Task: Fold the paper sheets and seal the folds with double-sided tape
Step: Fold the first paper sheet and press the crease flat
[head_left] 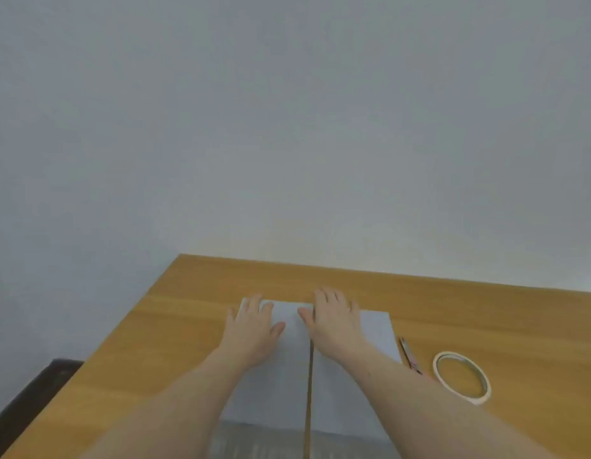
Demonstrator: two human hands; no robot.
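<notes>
While flat, both hands (254, 329) press paper (287, 366), no grip, tape (462, 377) right.

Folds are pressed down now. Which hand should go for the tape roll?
Probably the right hand. The tape roll lies on the table off the paper's right edge, beside the scissors. The left hand is on the far side and can keep pressing the paper flat.

A wooden counter (201, 293) carries white paper sheets (280, 376) at its middle. At three o'clock of them lie scissors (409, 356), then a tape roll (461, 377) just beside.
</notes>
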